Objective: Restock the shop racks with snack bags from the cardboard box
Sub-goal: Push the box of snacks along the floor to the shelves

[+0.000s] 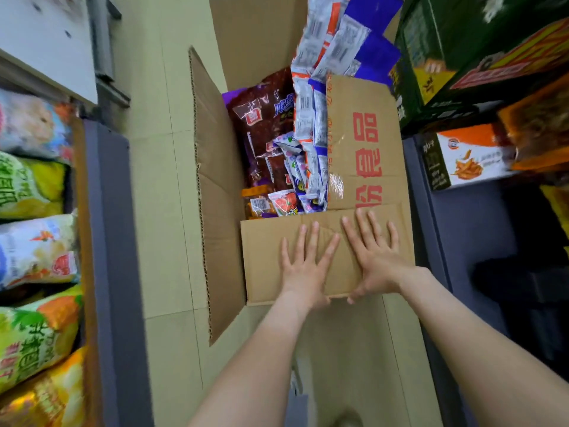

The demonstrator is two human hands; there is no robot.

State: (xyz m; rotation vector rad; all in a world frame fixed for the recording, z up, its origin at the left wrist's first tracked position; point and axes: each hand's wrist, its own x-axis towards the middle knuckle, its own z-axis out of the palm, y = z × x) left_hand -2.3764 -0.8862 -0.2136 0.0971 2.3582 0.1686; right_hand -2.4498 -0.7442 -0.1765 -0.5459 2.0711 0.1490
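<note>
On the floor [160, 211] between two racks: one cardboard box [215, 167], open, with its flaps partly folded. The near flap [264, 251] lies folded inward over the near end. The right flap [363, 143], printed with red characters, lies over the right side. The left and far flaps stand open. Left hand [303, 266]: flat on the near flap, fingers straight and spread, grasping nothing. Right hand [375, 257]: flat on the same flap, just beside the left hand, fingers spread with the tips reaching the edge of the right flap, grasping nothing. Contents: snack bags [277, 155] heaped in the uncovered part of the box, with dark red bags [261, 118] at the left, white-and-orange bags [311, 118] in the middle, and blue packs [375, 53] at the far right, rising above the rim. Left rack [107, 241]: grey, stocked with green, yellow and white bags [34, 251] lying in a row. Right rack [455, 226]: grey, holding a white-and-orange carton [468, 155], with a green carton [431, 57] farther back.
</note>
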